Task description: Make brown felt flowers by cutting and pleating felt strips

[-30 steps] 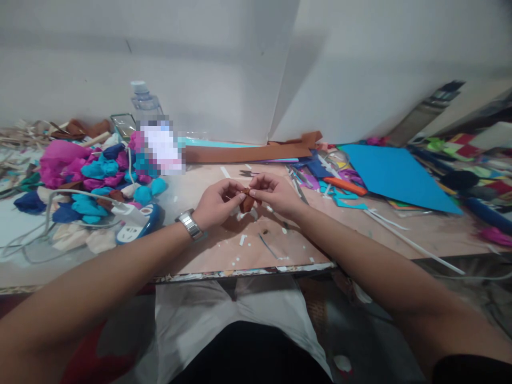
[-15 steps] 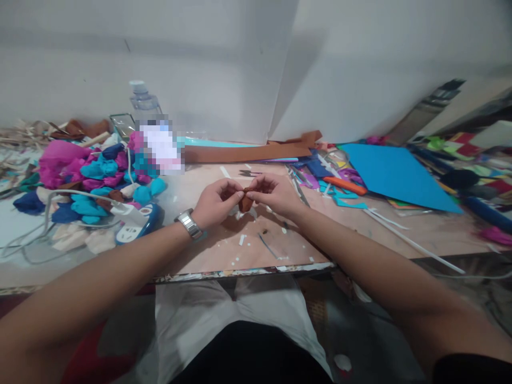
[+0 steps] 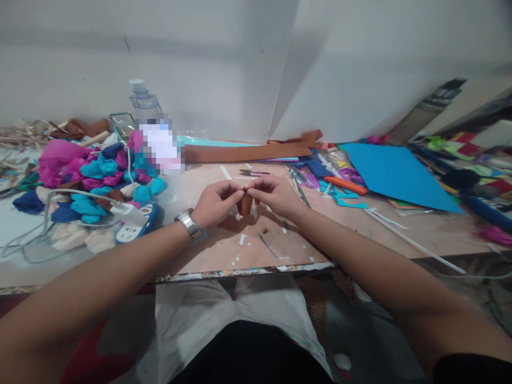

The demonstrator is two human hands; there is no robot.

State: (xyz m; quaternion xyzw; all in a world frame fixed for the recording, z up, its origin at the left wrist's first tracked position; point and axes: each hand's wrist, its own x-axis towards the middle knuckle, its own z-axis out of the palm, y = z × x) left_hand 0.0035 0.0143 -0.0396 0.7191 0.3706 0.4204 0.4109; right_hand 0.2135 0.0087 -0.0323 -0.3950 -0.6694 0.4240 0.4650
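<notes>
A small piece of brown crepe paper [image 3: 245,205] hangs between my two hands above the middle of the table. My left hand [image 3: 219,201] pinches its upper left edge between thumb and fingers. On the other side, my right hand [image 3: 272,194] pinches the upper right edge, and the two thumbs nearly meet. The paper looks folded or cupped, with its lower end hanging free. Just behind the hands lies a pair of small thread snips [image 3: 254,173]. Small white scraps lie on the table under and around the paper.
Crumpled coloured paper pieces [image 3: 100,168] heap at the left, beside a power strip [image 3: 134,226] with a white cable. Behind are a plastic bottle [image 3: 144,101] and brown paper strips [image 3: 248,153]. At right lie an orange cutter [image 3: 344,185] and blue sheet [image 3: 400,173].
The brown paper has turned slightly and more of its face shows below the fingers. My right fingers have shifted a little, uncovering more of the snips.
</notes>
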